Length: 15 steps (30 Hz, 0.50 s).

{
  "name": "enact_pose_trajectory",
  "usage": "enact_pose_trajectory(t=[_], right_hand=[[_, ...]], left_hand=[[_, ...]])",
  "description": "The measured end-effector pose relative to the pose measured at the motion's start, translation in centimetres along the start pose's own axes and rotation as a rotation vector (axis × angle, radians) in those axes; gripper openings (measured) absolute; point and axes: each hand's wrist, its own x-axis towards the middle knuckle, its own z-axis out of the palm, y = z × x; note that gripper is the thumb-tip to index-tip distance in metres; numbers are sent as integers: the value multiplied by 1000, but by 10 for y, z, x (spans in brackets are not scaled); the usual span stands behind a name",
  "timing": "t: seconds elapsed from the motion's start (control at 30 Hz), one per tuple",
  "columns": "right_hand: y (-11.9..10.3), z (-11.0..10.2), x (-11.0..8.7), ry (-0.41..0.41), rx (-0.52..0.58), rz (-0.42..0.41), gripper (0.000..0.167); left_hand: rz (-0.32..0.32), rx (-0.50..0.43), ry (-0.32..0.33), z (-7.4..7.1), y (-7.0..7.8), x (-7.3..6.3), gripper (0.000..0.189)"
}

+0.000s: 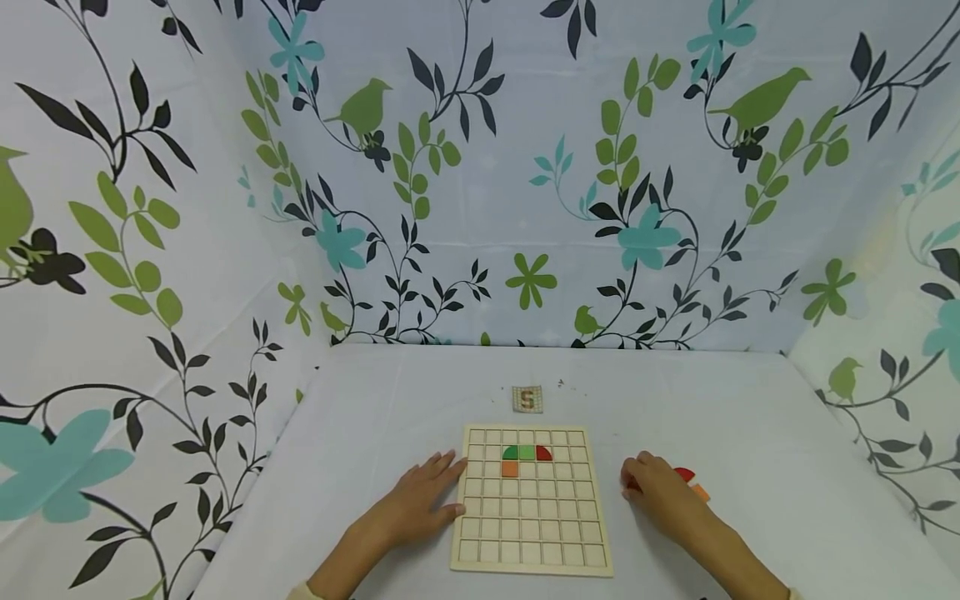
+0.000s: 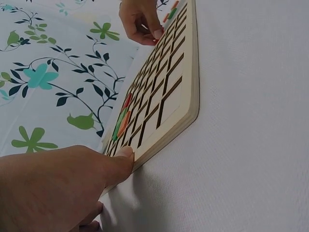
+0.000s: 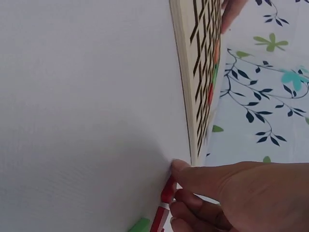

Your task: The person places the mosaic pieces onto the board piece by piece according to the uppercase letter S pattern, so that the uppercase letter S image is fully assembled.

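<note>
Right hand (image 1: 662, 490), I think, pinches a half-hidden red piece (image 3: 168, 190); loose pinch could drop it. Left hand (image 1: 420, 502), spread at the grid board (image 1: 532, 571), may skew it by pushing.

L forearm (image 1: 348, 552) comes in from bottom left, R forearm (image 1: 723, 552) from bottom right, both angled up & inward. L hand (image 1: 420, 502): back up, fingers extended fwd, thumb (image 2: 119, 166) out to the side (nail visible in wrist cam). R hand (image 1: 662, 493): fingers curled in, R thumb (image 3: 195, 176) opposing in a pinch. Hands well apart, approx. level w/ each other.
</note>
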Motion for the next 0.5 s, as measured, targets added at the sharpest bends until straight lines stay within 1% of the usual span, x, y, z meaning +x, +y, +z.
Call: enact_pose_trajectory(t=[0.13,0.27,0.37,0.5], right_hand=[[1,-5,-2,23,-3,-22,24],[3,-9,-3,4,-26,-30,24],[6,-9,-2,-3,-40,-31,23],[8,-6,1,19,-19,-34,20]], left_hand=[[1,-10,-3,1,1,0,73],[-8,-7,-9,2,1,0,73],[-13,8,-10,3,1,0,73],[-18,22,-9,2,0,0,72]])
